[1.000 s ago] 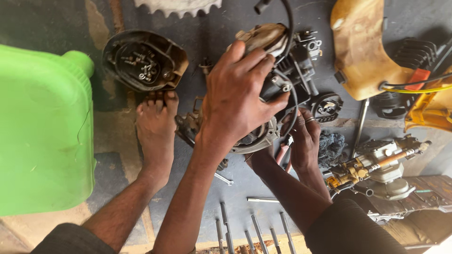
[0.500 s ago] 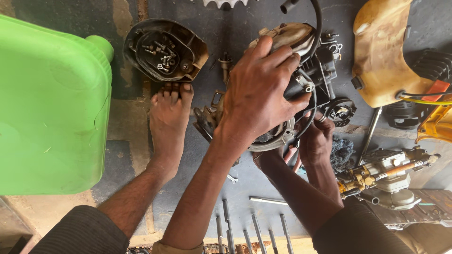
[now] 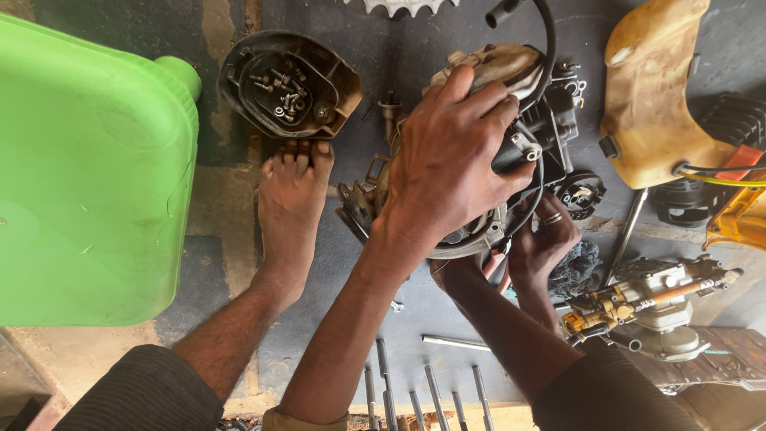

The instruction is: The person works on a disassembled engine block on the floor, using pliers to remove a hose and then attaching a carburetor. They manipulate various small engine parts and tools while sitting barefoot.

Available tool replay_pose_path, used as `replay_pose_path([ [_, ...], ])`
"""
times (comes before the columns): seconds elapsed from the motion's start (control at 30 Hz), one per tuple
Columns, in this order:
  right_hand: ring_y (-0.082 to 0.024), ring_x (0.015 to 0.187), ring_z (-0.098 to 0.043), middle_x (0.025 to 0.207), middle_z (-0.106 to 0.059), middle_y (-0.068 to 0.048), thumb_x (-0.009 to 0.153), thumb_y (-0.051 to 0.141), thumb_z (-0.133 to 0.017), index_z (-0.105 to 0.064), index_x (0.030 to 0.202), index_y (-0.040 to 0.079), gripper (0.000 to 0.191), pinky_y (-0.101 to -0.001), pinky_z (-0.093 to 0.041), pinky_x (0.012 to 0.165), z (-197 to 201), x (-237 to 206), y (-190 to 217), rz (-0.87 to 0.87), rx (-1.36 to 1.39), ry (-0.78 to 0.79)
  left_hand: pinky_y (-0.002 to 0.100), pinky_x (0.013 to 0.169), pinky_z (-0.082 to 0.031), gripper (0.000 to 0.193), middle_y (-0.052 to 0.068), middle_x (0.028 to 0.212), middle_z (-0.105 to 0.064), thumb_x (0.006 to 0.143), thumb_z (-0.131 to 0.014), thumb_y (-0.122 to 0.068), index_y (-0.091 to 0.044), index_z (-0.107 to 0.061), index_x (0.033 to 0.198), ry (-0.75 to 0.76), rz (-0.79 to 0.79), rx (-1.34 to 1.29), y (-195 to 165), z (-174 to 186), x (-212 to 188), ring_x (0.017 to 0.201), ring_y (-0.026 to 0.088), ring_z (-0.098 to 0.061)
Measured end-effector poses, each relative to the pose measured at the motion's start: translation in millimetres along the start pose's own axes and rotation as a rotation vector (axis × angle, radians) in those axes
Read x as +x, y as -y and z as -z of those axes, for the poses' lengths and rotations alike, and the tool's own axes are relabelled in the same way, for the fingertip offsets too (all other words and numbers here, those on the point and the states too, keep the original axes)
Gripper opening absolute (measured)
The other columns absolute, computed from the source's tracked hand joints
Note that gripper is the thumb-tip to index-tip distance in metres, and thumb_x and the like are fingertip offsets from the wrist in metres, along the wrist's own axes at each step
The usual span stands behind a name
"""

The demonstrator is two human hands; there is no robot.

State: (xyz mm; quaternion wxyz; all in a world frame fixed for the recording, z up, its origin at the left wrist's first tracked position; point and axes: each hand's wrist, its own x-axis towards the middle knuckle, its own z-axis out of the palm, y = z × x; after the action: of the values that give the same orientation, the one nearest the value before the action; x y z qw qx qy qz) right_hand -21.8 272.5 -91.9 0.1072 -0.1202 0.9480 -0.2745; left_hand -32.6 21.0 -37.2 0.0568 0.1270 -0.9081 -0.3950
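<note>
Head view. Small engine (image 3: 519, 120) on dark floor at centre, long axis running near-left to far-right, pale rounded end pointing far. Left hand (image 3: 451, 164) spread flat over top, gripping casing. Right hand (image 3: 538, 239) at near-right underside, fingers curled; grasp cannot be told. Bare foot (image 3: 291, 199) left, black cover (image 3: 287, 84) beyond toes, green jerrycan (image 3: 88, 168) far left.

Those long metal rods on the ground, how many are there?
7 show: six metal rods stand side by side along the bottom edge, and one single rod lies crosswise just above them. The left arm may hide more.
</note>
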Motion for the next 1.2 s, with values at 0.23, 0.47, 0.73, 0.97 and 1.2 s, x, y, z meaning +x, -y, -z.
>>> replay_pose_path([
  [0.23,-0.012,0.069,-0.062,0.081,-0.066,-0.004,0.103,0.016,-0.062,-0.066,0.095,0.004,0.015,-0.0297,-0.052,0.062,12,7,-5,-0.144,0.468,0.238,0.041,0.091,-0.056,0.069,0.011,0.11,-0.072,0.066,-0.092,-0.049,0.004,-0.075,0.108,-0.002,0.018,-0.01,-2,2,0,0.106,0.026,-0.06],
  [0.47,-0.012,0.07,-0.057,0.08,-0.058,-0.002,0.104,0.009,-0.05,-0.06,0.088,0.011,0.019,-0.0281,-0.049,0.068,6,21,-35,-0.595,1.01,0.402,0.04,0.09,-0.056,0.068,0.01,0.105,-0.072,0.067,-0.092,-0.047,0.004,-0.075,0.108,-0.008,0.014,-0.008,-1,-3,-2,0.105,0.026,-0.06],
  [0.73,-0.007,0.062,-0.053,0.07,-0.06,0.001,0.098,0.002,-0.065,-0.07,0.086,0.011,0.016,-0.0254,-0.043,0.06,7,19,-20,-0.493,1.057,0.358,0.047,0.105,-0.051,0.07,0.011,0.11,-0.073,0.062,-0.094,-0.047,0.004,-0.076,0.107,-0.056,0.008,-0.008,-3,4,-1,0.113,0.031,-0.061],
  [0.97,-0.006,0.05,-0.052,0.062,-0.063,0.001,0.099,0.017,-0.069,-0.068,0.075,0.011,0.025,-0.0269,-0.036,0.048,-16,0,-33,-0.293,0.259,0.097,0.048,0.101,-0.05,0.067,0.011,0.111,-0.074,0.062,-0.096,-0.044,0.003,-0.076,0.106,-0.071,0.023,-0.023,-4,9,-3,0.117,0.035,-0.06],
  [1.2,-0.009,0.067,-0.061,0.076,-0.067,0.0,0.102,0.027,-0.066,-0.07,0.1,0.003,0.024,-0.0275,-0.048,0.062,2,1,-18,-0.283,0.585,0.243,0.045,0.094,-0.051,0.072,0.012,0.108,-0.073,0.06,-0.097,-0.046,0.004,-0.076,0.107,-0.023,0.016,-0.014,-4,11,4,0.108,0.032,-0.06],
])
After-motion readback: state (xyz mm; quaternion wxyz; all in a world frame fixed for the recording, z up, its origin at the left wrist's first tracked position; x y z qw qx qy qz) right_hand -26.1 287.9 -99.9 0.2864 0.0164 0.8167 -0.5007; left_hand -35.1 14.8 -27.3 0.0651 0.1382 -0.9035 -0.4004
